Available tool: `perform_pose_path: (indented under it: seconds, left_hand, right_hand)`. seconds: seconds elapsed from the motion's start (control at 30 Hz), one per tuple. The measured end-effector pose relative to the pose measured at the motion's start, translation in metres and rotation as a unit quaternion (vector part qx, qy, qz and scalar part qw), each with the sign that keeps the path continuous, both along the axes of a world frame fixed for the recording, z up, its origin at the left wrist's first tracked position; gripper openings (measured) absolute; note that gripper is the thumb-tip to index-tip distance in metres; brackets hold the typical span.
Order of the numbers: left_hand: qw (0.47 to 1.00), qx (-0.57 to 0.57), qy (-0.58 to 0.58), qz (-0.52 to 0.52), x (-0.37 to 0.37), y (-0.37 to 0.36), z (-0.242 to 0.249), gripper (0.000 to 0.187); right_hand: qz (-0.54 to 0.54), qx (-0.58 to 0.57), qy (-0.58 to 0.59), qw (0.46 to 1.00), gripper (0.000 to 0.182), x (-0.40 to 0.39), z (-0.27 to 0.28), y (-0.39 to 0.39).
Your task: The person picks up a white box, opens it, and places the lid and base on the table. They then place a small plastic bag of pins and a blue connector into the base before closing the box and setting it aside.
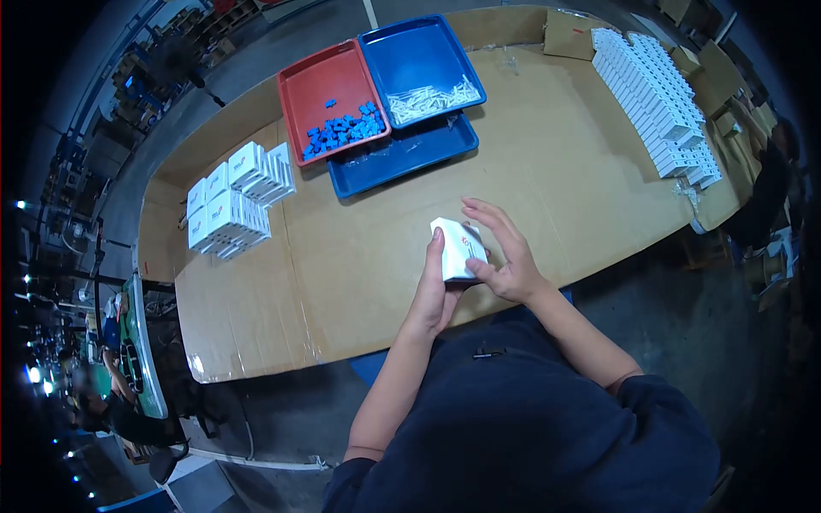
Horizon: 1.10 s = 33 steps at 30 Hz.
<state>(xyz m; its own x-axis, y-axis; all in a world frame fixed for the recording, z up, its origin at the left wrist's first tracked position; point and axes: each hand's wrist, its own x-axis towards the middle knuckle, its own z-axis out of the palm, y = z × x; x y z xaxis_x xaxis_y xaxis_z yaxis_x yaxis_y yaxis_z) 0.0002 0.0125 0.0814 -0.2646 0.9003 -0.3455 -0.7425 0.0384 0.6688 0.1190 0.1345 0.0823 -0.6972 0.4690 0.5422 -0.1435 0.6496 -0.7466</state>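
A small white printed box point(460, 250) with a little red mark is held over the near part of the cardboard-covered table point(359, 274). My left hand point(434, 295) is closed around it from the left and below, thumb along its left edge. On the other side, my right hand point(510, 261) has its fingers stretched out and apart beyond the box's right side. Its thumb touches the lower right of the printed face. The underside of the box is hidden by my hands.
To the left stand stacked white boxes point(231, 209). Beyond my hands lie a red tray point(321, 81) of blue pieces, a blue tray point(415, 56) of white sticks and a lower blue tray point(402, 162). Many white boxes point(654, 103) line the far right. A person point(120, 410) works at far left.
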Motion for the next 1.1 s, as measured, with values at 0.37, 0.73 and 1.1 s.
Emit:
perform_pose_path:
  seconds: [0.37, 0.73, 1.1]
  left_hand:
    - [0.999, -0.026, 0.011, 0.043, 0.033, -0.02, 0.027, 0.065]
    - [0.995, -0.027, 0.064, 0.069, 0.024, -0.009, 0.025, 0.066]
    - [0.992, -0.08, 0.054, 0.085, -0.01, 0.006, 0.008, 0.065]
  right_hand:
    - [0.055, 0.124, 0.038, 0.99, 0.082, 0.003, -0.021, -0.023]
    - [0.024, 0.131, 0.114, 0.984, 0.081, -0.02, -0.024, -0.017]
    - [0.045, 0.096, 0.107, 0.989, 0.08, -0.056, -0.041, -0.006]
